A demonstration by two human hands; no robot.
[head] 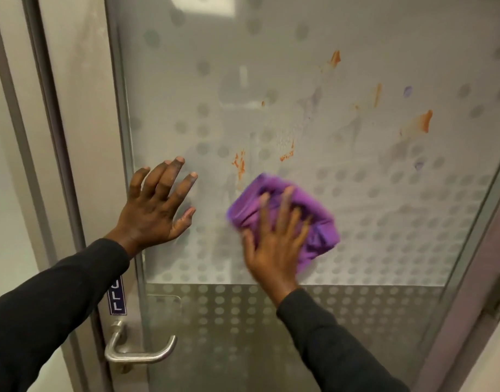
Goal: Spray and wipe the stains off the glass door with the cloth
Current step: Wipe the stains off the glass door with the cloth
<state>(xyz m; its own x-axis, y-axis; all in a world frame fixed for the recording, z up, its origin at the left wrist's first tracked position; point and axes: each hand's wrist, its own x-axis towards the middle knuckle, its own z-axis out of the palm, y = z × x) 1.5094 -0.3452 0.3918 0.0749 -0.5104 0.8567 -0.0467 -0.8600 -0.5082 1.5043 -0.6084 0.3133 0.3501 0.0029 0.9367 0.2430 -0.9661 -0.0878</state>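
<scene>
The frosted glass door with a dot pattern fills the view. Orange stains are smeared across its middle and right, with one streak just above the cloth and faint purple marks further right. My right hand presses a crumpled purple cloth flat against the glass; both look blurred. My left hand rests flat on the glass near the door's left edge, fingers spread, holding nothing. No spray bottle is in view.
A metal lever handle sits low on the left stile, under a dark "PULL" label. The grey door frame runs down the left, and another frame edge slants down the right.
</scene>
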